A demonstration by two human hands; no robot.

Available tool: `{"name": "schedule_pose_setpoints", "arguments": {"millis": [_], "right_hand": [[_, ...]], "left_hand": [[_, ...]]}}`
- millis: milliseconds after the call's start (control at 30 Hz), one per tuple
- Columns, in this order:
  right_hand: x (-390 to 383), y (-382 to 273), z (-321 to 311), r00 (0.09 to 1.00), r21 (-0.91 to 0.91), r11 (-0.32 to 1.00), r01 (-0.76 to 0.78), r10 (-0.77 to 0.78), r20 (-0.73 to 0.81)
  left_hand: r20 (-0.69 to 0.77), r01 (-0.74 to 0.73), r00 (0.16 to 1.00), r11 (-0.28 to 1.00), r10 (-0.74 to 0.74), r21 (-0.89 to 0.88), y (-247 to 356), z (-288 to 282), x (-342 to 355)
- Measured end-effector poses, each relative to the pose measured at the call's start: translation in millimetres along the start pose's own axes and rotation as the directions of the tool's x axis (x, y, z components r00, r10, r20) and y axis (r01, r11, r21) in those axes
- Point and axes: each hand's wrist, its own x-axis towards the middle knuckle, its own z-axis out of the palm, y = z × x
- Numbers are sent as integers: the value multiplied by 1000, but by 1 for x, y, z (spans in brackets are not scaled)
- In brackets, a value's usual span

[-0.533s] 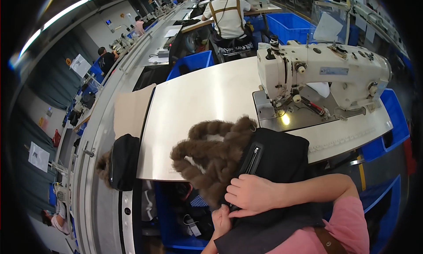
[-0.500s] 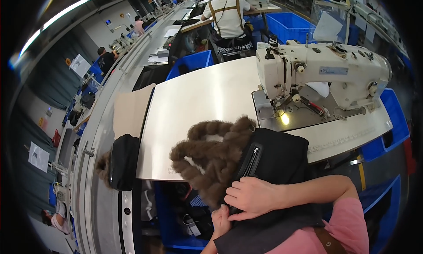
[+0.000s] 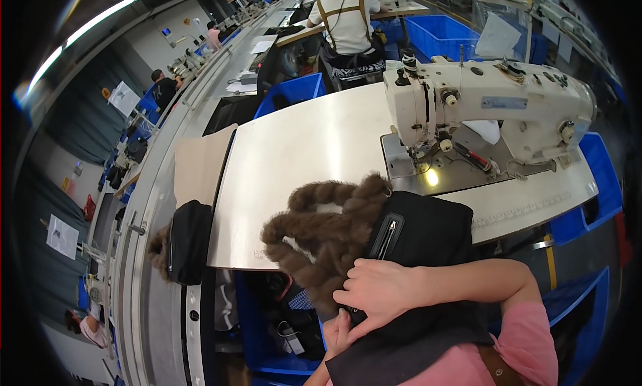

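A black fabric bag (image 3: 435,229) with a zipped pocket lies over the front edge of the sewing table and hangs down toward my lap. Thick brown fur straps (image 3: 317,242) are attached to its left side and spread over the tabletop. My right hand (image 3: 381,294) is closed on the bag's edge just below the zipper (image 3: 386,237), knuckles up. Beneath it my left hand (image 3: 338,334) pinches the same edge, thumb upward, close to the right fingertips. What lies between the fingers is partly hidden by my right hand.
A white sewing machine (image 3: 495,108) stands at the right of the pale tabletop (image 3: 287,145). Another black bag with fur (image 3: 189,242) lies left of the table beside beige sheet material (image 3: 197,168). Blue bins (image 3: 251,332) stand below and around. A person in a white shirt (image 3: 344,21) sits ahead.
My right hand has shifted slightly up and left along the bag's edge, and the left hand moves with it. The whole view has tilted a little.
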Motion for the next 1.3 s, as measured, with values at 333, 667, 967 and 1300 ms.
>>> {"name": "schedule_pose_setpoints", "arguments": {"millis": [333, 667, 967, 1300], "right_hand": [[-9, 8, -2, 998, -16, 998, 60, -59, 20], [-13, -9, 29, 890, -67, 950, 304, -309, -335], [-7, -34, 26, 549, -371, 821, 434, -567, -614], [17, -53, 37, 529, -388, 810, 440, -583, -617]], "left_hand": [[-203, -194, 957, 978, 205, 73, 85, -35, 17], [485, -196, 867, 972, 111, 129, 154, 1, 101], [725, -363, 689, 855, -21, 370, 119, 29, 115], [772, -598, 611, 741, 174, 306, 129, -33, 151]]}}
